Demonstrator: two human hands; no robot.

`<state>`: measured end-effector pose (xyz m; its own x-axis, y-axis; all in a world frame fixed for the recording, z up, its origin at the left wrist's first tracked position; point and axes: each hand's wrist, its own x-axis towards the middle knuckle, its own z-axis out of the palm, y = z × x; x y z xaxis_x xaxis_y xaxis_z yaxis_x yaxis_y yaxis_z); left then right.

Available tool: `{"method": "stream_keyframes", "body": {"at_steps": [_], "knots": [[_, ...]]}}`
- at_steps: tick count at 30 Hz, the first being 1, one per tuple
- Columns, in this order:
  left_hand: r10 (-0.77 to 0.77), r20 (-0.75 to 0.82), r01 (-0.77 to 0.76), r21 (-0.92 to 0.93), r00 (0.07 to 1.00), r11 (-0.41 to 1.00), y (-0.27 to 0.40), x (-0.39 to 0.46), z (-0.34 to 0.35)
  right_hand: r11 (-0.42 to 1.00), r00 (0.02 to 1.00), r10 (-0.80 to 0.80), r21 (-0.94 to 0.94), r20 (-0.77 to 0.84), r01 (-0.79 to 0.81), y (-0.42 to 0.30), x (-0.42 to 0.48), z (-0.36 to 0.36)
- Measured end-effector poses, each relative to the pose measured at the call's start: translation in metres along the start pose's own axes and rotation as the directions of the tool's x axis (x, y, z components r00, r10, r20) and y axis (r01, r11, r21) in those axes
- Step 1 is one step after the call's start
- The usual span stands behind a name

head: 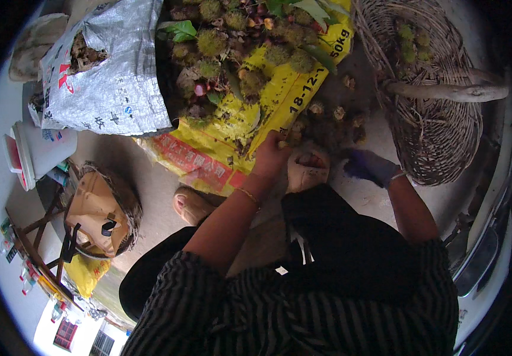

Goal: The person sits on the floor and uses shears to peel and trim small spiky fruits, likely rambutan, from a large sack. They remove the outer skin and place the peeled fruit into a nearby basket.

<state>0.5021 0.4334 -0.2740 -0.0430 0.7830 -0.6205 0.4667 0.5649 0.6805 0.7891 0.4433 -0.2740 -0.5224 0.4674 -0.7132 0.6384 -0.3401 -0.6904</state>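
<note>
My left hand (pixel 271 155) is bare and closed at the edge of a yellow woven plastic sack (pixel 242 120), near my shoe; its fingers seem to pinch the sack's rim, though what lies within them is hidden. My right hand (pixel 370 167), in a purple glove, hangs low over the floor beside the wicker basket; its fingertips are dark and blurred, so its grip is unclear. Spiny chestnut burs (pixel 211 42), leaves and a shiny reddish chestnut (pixel 200 90) lie heaped on the yellow sack. Opened burs (pixel 339 113) are scattered on the floor between the sack and the basket.
A large wicker basket (pixel 433 129) with a wooden handle and some green burs inside stands at the right. A white woven sack (pixel 118 66) is at the upper left. Below it are a white bucket (pixel 51 144) and a round basket (pixel 133 213) with cardboard in it.
</note>
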Motion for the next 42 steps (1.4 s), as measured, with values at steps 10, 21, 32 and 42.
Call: {"method": "stream_keyframes", "body": {"at_steps": [10,21,32,42], "knots": [[0.081,0.003,-0.081,0.030,0.997,0.996,-0.024,-0.005,-0.001,0.565,0.861,-0.410,-0.825,-0.301,-0.019,-0.049,0.039,0.013],[0.347,-0.103,-0.312,0.255,0.932,0.915,-0.037,-0.006,-0.002,0.350,0.952,-0.196,-0.923,-0.237,-0.157,-0.066,0.058,0.006],[0.362,-0.138,-0.335,0.186,0.922,0.924,-0.034,-0.001,-0.009,0.622,0.977,0.015,-0.766,0.214,0.158,-0.053,0.075,-0.026],[0.214,-0.007,-0.213,-0.133,0.977,0.968,-0.024,0.002,-0.016,0.785,0.753,0.276,0.312,0.597,-0.535,-0.042,0.040,-0.037]]}}
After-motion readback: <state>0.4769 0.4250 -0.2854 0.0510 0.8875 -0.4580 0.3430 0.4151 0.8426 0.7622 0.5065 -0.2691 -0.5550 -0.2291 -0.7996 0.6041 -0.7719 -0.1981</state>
